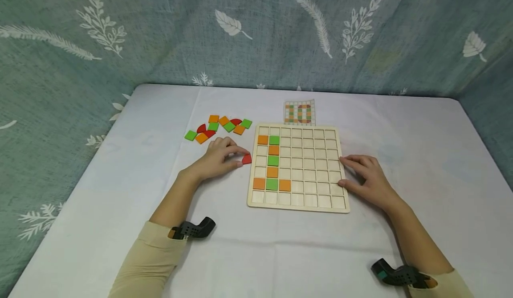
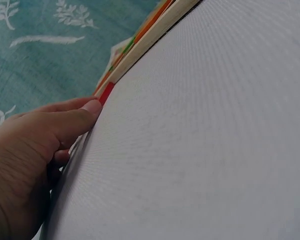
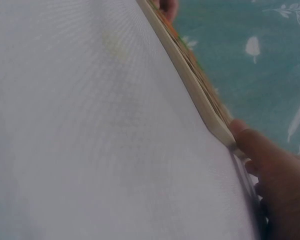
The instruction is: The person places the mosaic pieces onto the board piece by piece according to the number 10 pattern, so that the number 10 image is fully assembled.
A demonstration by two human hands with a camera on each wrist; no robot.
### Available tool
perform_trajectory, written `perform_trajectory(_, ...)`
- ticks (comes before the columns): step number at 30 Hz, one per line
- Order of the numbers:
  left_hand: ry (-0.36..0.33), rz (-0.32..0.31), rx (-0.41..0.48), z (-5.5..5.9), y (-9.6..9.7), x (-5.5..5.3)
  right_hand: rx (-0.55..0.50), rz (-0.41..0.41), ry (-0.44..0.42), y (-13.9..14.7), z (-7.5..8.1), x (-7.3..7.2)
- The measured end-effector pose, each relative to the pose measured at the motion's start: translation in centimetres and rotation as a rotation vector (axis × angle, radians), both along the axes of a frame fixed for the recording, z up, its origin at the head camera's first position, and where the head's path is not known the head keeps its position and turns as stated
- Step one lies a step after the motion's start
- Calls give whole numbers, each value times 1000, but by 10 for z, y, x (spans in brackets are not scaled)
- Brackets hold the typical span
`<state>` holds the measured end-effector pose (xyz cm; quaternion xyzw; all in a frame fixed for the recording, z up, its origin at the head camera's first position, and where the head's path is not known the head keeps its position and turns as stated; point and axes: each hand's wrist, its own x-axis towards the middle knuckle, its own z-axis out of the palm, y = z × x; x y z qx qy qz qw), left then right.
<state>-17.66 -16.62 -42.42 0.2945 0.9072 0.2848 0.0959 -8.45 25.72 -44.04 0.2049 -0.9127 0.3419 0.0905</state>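
Beige sleeves [image 1: 150,258] reach in from the bottom corners, each ending near a black wrist-worn device [image 1: 194,229], over a desk [image 1: 312,253] spread with white cloth. Resting against the right edge of a square wooden board [image 1: 298,209], the right hand [image 1: 372,180] has its thumb and index finger apart, their tips touching the rim. At the opposite side, the left hand [image 1: 216,157] pinches a small red piece [image 1: 246,159] between thumb and index finger, just beside the board's left edge. Flat on the desk, the board is divided into a grid of square cells; eight orange and green tiles [image 1: 273,161] sit in its left part, most of them in the second column. Beyond the left hand lies a loose scatter of orange, green and red pieces [image 1: 213,127]. Just past the board's far edge is a card [image 1: 299,112] printed with a coloured grid pattern. Behind everything hangs blue-green fabric [image 1: 264,44] with white leaf prints.
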Motion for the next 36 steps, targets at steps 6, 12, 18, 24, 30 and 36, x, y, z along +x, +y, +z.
perform_trajectory(6, 28, -60, -9, -1, -1, -1, -3, -1, 5, -1, 0, 1)
perform_trajectory(12, -10, -46, 2, 0, 0, 1, 13, -5, 2, 0, 0, 0)
perform_trajectory(18, -24, 21, -29, 2, 4, 2, 13, -22, -20, 0, 1, 1)
perform_trajectory(24, 35, 24, -16, -2, 4, 3, 3, -13, -10, 0, 1, 1)
perform_trajectory(30, 114, -62, 65, -6, 4, 4, 8, -11, -1, 0, 1, 1)
perform_trajectory(36, 163, -92, 77, -7, 5, 4, 7, -10, 1, 0, 1, 0)
